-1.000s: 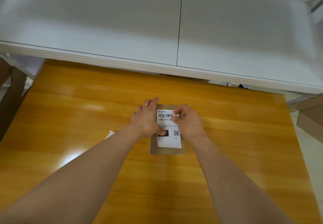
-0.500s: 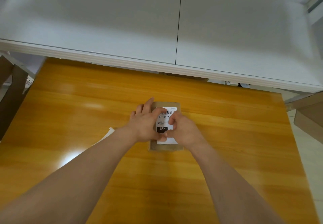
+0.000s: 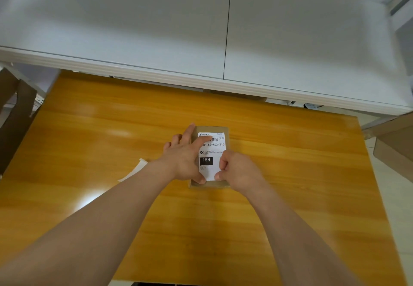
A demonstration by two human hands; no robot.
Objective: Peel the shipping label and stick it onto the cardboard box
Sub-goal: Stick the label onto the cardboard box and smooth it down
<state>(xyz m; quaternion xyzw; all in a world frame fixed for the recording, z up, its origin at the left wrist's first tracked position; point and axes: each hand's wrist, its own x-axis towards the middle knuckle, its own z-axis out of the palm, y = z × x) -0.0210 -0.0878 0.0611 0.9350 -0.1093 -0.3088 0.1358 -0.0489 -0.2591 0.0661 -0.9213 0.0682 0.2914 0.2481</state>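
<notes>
A small flat cardboard box (image 3: 225, 129) lies on the orange wooden table (image 3: 111, 133). The white shipping label (image 3: 214, 150), with a barcode and a black "15H" block, lies flat on the box's top. My left hand (image 3: 184, 158) rests on the label's left side with fingers spread, its index finger on the barcode and its thumb at the lower left corner. My right hand (image 3: 240, 169) has its fingers curled and presses on the label's lower right part, hiding that corner.
A white strip of peeled backing paper (image 3: 134, 170) lies on the table left of my left forearm. A white desk (image 3: 201, 40) overhangs the table's far edge. Brown cardboard pieces stand at the left (image 3: 15, 111) and at the right (image 3: 395, 149).
My right hand has slid from the label's top down to its lower right. My left index finger has moved up onto the barcode. The label now lies flatter on the box.
</notes>
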